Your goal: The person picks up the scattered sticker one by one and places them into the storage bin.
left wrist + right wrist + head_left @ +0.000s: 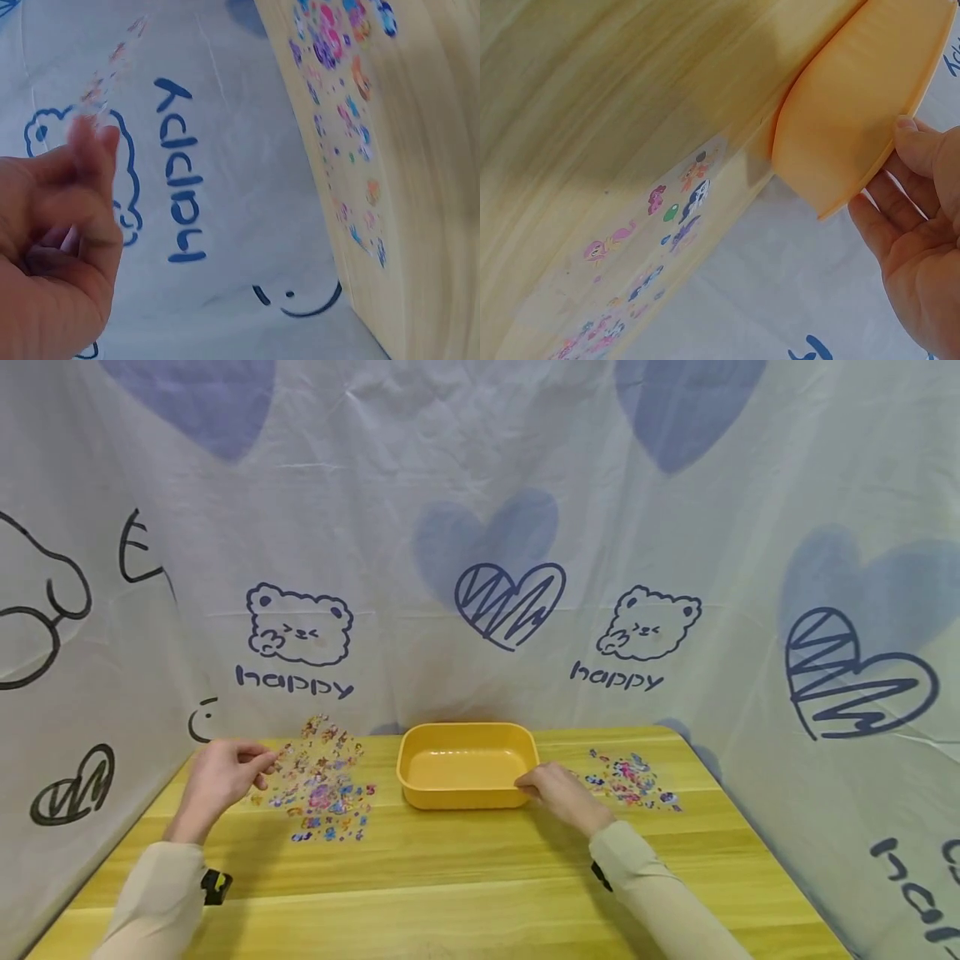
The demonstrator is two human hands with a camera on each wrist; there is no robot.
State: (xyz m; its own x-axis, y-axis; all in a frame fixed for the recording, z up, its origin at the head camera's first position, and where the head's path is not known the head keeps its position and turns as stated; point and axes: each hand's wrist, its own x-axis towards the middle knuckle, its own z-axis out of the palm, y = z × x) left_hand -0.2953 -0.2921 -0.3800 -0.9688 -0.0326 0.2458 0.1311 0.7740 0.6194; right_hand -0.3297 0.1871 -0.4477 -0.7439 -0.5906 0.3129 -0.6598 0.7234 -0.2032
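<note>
My left hand (223, 777) pinches the edge of a clear sticker sheet (109, 75) between thumb and fingers. The sheet is lifted and seen nearly edge-on in the left wrist view. Under and beside it, more small colourful stickers (326, 814) lie on the table; where one sheet ends and another begins, I cannot tell. My right hand (562, 795) grips the right front rim of a yellow plastic basin (465, 798), with the thumb on one side of the rim and fingers on the other (919, 202). The basin stands on the table, and nothing shows inside it.
A clear sheet with cartoon pony stickers (628, 779) lies on the table right of the basin. The yellow wood-grain table (450, 893) ends at a white cloth (390, 568) with printed bears and hearts, hanging behind and at both sides.
</note>
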